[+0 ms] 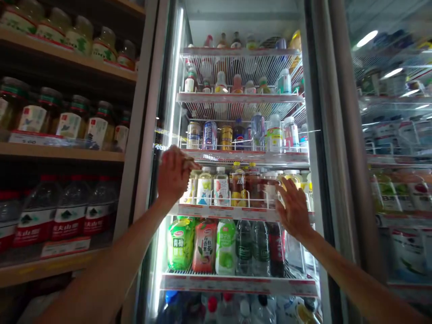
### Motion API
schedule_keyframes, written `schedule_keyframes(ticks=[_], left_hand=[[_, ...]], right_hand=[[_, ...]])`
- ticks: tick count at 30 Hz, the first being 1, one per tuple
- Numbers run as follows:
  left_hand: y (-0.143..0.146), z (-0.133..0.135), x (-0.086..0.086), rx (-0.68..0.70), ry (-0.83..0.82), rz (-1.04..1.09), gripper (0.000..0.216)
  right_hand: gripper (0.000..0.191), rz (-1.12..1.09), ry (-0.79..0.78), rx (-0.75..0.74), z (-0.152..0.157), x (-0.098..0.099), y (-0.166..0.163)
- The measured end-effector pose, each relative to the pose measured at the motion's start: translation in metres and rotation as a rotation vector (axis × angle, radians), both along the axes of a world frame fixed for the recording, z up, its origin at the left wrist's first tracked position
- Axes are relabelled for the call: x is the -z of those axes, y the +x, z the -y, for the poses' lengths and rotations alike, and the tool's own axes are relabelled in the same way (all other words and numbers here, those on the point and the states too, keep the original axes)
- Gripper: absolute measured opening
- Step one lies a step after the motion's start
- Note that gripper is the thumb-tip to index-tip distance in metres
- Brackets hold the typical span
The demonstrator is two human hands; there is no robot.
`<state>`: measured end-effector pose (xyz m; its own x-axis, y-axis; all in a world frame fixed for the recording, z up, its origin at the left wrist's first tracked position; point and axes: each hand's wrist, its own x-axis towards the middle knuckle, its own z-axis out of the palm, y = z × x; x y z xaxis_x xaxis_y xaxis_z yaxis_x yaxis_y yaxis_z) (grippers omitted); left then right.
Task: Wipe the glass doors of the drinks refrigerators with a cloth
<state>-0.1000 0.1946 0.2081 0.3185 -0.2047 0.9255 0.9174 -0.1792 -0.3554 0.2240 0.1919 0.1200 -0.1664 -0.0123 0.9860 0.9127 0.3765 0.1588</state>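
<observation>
I face an open drinks fridge [189,22] with wire shelves of bottles and cans. My left hand [173,173] reaches into the middle shelf [236,211] at its left end, fingers curled round the top of a pale bottle [191,184] there. My right hand [293,204] is open with fingers spread, resting against the bottles [270,189] at the right end of the same shelf. Between my hands stand small bottles with white caps [212,184] and dark tea bottles [238,186].
Below are larger green, red and clear bottles [205,245]. Cans [211,135] stand on the shelf above. Wooden shelves [64,155] at left hold jars and water bottles. A glass fridge door [388,135] stands at right, its frame close to my right arm.
</observation>
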Motion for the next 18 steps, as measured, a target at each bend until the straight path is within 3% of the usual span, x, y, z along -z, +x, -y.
schedule_keyframes(ticks=[3, 7, 10, 13, 15, 18], left_hand=[[0.017, -0.001, 0.007, 0.038, 0.049, 0.189, 0.051], [0.064, 0.0, 0.034, 0.046, -0.134, -0.254, 0.047], [0.033, 0.005, 0.038, 0.036, -0.145, -0.275, 0.05], [-0.004, 0.007, 0.031, 0.035, -0.056, 0.107, 0.054], [0.003, 0.005, 0.033, 0.043, -0.023, 0.221, 0.056], [0.035, 0.003, 0.046, 0.035, -0.1, -0.035, 0.054]], right_hand=[[0.042, 0.0, 0.016, -0.011, 0.003, 0.004, -0.005], [0.043, 0.098, 0.011, -0.066, 0.012, 0.006, -0.032], [0.04, 0.042, -0.005, -0.034, 0.013, 0.008, -0.019], [0.037, -0.067, -0.008, 0.01, 0.011, 0.014, 0.005], [0.036, -0.087, -0.018, 0.017, 0.011, 0.018, 0.006], [0.036, -0.015, -0.032, -0.009, 0.014, 0.019, -0.011]])
